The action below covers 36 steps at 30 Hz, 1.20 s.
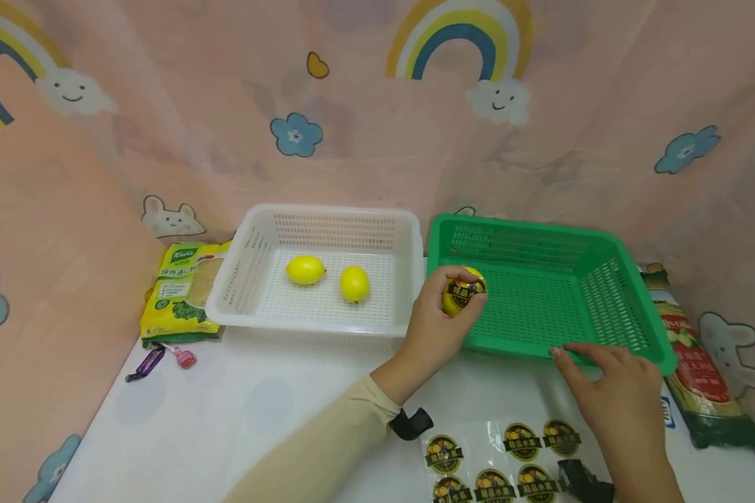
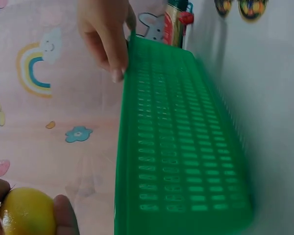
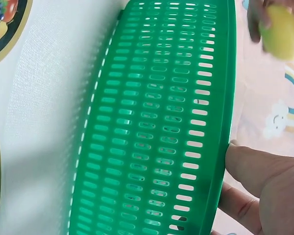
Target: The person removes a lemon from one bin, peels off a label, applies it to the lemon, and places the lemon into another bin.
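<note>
Where the table's near edge shows, one sticker sheet [image 1: 503,461] lies flat, seven round labels visible, within reach of both hands. Right hand [image 1: 610,395]: one, fingers straight, resting on the near rim of the green basket [image 1: 629,307], seemingly steadying it. Left hand [image 1: 437,325]: one, fingers curled round a labelled lemon [image 1: 463,291] held above the green basket's left corner. Green basket: one, nothing inside. White basket [image 1: 252,279]: one, holding two bare lemons [image 1: 305,270]. Packets: two, one at each outer side.
</note>
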Each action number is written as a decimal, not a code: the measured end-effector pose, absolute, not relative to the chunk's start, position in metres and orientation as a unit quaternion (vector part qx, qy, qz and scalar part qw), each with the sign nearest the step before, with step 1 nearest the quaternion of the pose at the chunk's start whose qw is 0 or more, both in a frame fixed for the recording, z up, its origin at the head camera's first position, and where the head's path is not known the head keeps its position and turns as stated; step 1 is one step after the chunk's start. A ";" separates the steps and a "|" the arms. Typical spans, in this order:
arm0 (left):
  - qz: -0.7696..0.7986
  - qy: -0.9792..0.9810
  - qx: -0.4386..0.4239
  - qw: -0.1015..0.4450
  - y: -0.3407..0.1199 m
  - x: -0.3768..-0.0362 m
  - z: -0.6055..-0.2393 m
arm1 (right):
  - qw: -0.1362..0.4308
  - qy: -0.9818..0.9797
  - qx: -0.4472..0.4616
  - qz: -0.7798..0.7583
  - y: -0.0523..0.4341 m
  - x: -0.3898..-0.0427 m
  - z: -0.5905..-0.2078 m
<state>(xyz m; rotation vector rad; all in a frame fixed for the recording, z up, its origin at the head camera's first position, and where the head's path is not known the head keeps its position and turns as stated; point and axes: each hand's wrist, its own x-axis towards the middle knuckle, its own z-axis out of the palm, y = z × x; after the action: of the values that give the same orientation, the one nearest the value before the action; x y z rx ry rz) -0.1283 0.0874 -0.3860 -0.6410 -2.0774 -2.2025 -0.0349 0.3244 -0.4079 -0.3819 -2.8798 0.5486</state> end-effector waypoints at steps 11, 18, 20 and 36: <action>-0.525 -0.832 -0.171 -0.053 0.136 -0.174 -0.396 | 0.112 -0.967 -0.120 0.194 0.319 -0.039 -0.413; -0.452 -0.871 -0.150 -0.118 0.155 -0.184 -0.409 | 0.119 -0.968 -0.112 0.190 0.317 -0.037 -0.413; -0.443 -0.875 -0.146 -0.130 0.157 -0.185 -0.409 | 0.119 -0.968 -0.113 0.189 0.317 -0.037 -0.411; -0.506 -0.837 -0.151 -0.146 0.162 -0.188 -0.411 | 0.119 -0.967 -0.123 0.186 0.325 -0.034 -0.410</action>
<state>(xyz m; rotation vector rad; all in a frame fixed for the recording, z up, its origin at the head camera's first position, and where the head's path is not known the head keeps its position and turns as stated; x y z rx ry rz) -0.1879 0.1615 -0.4111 -0.5248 -2.9050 -1.7552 -0.0338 0.3246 -0.4095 -0.3599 -2.8282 0.5446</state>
